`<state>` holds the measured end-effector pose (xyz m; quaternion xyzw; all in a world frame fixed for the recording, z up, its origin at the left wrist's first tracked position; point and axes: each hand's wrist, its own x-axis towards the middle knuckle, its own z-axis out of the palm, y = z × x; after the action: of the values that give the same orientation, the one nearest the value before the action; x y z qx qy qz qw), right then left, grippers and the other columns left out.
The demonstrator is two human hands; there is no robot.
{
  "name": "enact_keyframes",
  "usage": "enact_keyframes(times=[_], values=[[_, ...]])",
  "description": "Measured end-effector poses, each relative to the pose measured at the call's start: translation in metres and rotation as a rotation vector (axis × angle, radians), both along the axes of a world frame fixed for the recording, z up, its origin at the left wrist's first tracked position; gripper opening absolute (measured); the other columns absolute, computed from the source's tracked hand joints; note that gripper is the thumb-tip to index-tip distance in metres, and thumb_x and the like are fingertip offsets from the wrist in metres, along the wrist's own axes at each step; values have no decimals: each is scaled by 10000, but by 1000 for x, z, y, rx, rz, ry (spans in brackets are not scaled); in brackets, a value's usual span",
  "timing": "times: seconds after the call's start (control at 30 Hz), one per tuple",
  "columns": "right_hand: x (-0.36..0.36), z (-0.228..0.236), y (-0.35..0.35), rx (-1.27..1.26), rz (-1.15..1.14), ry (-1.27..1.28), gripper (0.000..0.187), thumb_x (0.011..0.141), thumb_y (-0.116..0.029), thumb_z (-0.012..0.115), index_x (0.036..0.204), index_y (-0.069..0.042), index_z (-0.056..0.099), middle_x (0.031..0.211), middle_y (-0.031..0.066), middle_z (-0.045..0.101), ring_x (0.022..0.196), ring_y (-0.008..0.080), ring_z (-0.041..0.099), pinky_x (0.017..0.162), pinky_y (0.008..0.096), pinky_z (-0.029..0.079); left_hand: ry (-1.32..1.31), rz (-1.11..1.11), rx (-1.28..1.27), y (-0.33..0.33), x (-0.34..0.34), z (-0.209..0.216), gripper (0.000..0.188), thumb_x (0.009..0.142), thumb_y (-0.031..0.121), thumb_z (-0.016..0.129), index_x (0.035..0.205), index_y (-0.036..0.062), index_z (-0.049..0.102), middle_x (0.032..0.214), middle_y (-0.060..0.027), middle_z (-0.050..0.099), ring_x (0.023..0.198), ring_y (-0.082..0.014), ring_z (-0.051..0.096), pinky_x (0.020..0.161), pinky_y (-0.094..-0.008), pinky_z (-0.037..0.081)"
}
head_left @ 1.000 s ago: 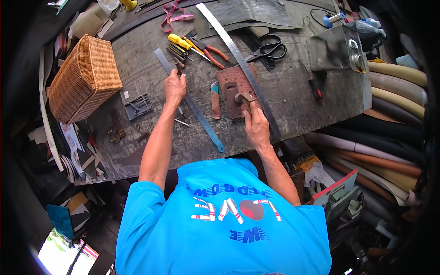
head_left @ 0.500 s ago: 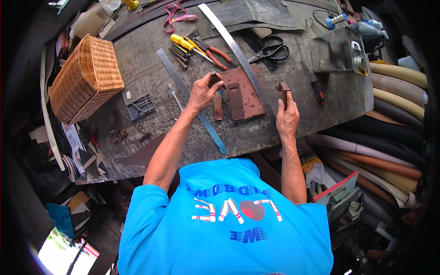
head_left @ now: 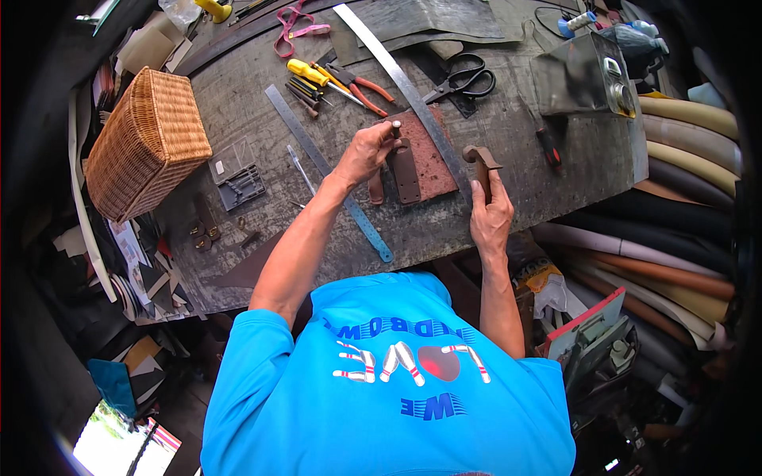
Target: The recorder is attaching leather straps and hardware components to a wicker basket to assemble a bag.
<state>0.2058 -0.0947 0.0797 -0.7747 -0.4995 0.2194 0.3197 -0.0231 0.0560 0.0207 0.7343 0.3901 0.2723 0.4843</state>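
Note:
My left hand (head_left: 367, 157) is closed around a short punch-like metal tool (head_left: 396, 125), whose pale round top shows above the fingers. Its lower end is hidden by the hand. Beneath and beside it, a dark brown leather strip (head_left: 407, 181) with small holes lies on a reddish slab (head_left: 431, 151). Another brown piece (head_left: 375, 189) lies just left of the strip, partly covered by my hand. My right hand (head_left: 492, 213) grips a brown hammer (head_left: 480, 159) by its handle, head raised, to the right of the slab.
A steel ruler (head_left: 389, 63) crosses the slab's right edge; a second ruler (head_left: 317, 159) lies left. Pliers (head_left: 365, 89), a yellow screwdriver (head_left: 308, 71), scissors (head_left: 468, 79) and a red-black screwdriver (head_left: 548, 147) are farther back. A wicker basket (head_left: 151, 143) and metal can (head_left: 579, 79) flank them.
My left hand has shifted slightly right, toward the leather strip, and the tool's pale top now shows upright. My right hand has tilted the hammer and moved a little nearer to me.

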Motion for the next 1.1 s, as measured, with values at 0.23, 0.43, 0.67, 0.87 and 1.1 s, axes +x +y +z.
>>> enact_keyframes(times=[0.23,0.43,0.67,0.87,1.1], values=[[-4,17,0,32,22,-3,412,1003,-180,607,1387,-42,551,1011,201,648,869,372,660,732,466,521,18,-30,40,2,-2,-3,201,891,-58,626,1079,-4,579,865,-167,593,784,-293,635,724,-394,509],[-20,59,10,89,121,28,408,994,-143,620,1380,-30,557,1011,197,658,856,357,668,728,439,530,-3,-25,78,-2,-1,-6,241,878,-65,620,1106,10,601,923,-172,622,850,-359,650,745,-412,519],[-35,131,32,356,327,109,466,974,-39,634,1428,-10,534,1049,168,678,873,228,689,734,355,540,-46,-18,105,-4,-1,-12,276,879,-58,625,1143,24,622,941,-172,627,878,-355,659,757,-410,525],[-42,166,34,481,235,130,415,985,-74,652,1383,7,567,1011,88,696,801,106,600,729,255,503,1,-36,189,-8,-6,-7,271,883,-45,626,1140,40,627,948,-162,629,871,-371,656,752,-427,530],[-64,65,43,273,321,-85,514,1021,-139,568,1512,-94,424,998,207,654,839,386,704,713,452,583,6,-18,224,-15,-1,-4,285,869,-32,646,1135,66,622,955,-153,612,842,-380,645,739,-435,536]])
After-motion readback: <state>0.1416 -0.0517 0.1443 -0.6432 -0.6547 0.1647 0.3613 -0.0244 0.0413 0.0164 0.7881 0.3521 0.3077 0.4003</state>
